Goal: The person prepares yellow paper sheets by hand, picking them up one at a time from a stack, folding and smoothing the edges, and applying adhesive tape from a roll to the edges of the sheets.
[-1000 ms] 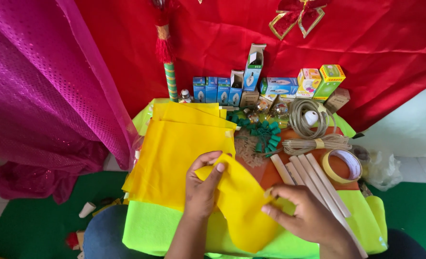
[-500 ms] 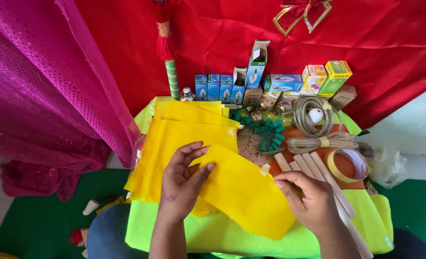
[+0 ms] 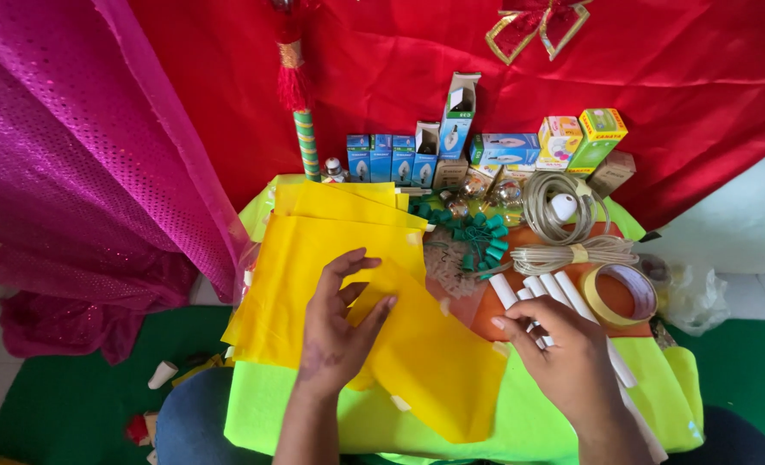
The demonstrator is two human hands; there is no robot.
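My left hand [image 3: 337,325] lies flat with spread fingers on a loose yellow fabric sheet [image 3: 434,362] that rests slantwise over a stack of yellow sheets [image 3: 313,258]. My right hand [image 3: 563,353] is at the sheet's right edge, its fingers curled and touching the white tubes [image 3: 537,288] beside it. I cannot tell whether it pinches the sheet or a tube. Everything rests on a lime-green cloth [image 3: 520,422] over a small table.
Behind the sheets are green caps [image 3: 473,232], a coiled cord [image 3: 563,215], a tape roll [image 3: 619,293] and small bulb boxes [image 3: 417,155] against a red backdrop [image 3: 658,77]. Pink sequin fabric [image 3: 81,172] hangs at the left. Green flooring [image 3: 64,405] holds small scraps.
The loose yellow sheet has been drawn flatter and further right. My left hand moved up and spread on it, and my right hand moved up to the white tubes.
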